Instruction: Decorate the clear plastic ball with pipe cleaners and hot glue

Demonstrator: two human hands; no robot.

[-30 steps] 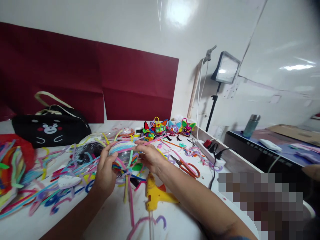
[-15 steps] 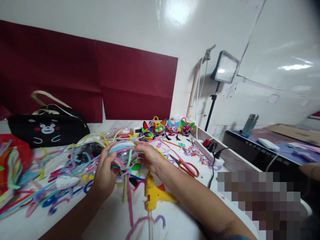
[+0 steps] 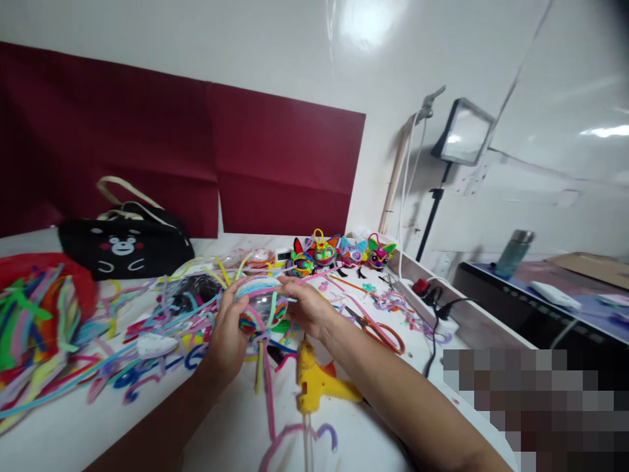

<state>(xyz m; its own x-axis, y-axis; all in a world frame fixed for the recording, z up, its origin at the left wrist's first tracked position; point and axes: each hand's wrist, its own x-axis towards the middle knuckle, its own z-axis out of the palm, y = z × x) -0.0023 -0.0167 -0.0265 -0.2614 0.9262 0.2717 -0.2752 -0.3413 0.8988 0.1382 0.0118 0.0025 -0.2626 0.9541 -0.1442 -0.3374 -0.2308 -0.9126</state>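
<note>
As the head view shows, the left hand (image 3: 228, 335) and the right hand (image 3: 308, 307) have their fingers clamped at 9 and 2 o'clock on the clear ball (image 3: 262, 303) between them. A yellow glue gun (image 3: 308, 383) sits on the worktop (image 3: 223, 436), at 5 o'clock from the ball. Caution: uneven finger pressure may shift the fuzzy strips (image 3: 260, 286); lowering the right forearm (image 3: 393, 377) may knock the glue gun.

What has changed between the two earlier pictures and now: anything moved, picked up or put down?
Only the view has visibly changed: the head camera has turned slightly left, so the whole scene sits further right in the picture. Nothing was visibly taken hold of or let go. The left hand and right hand still hold the clear ball; the yellow glue gun and scissors lie as before.
</note>
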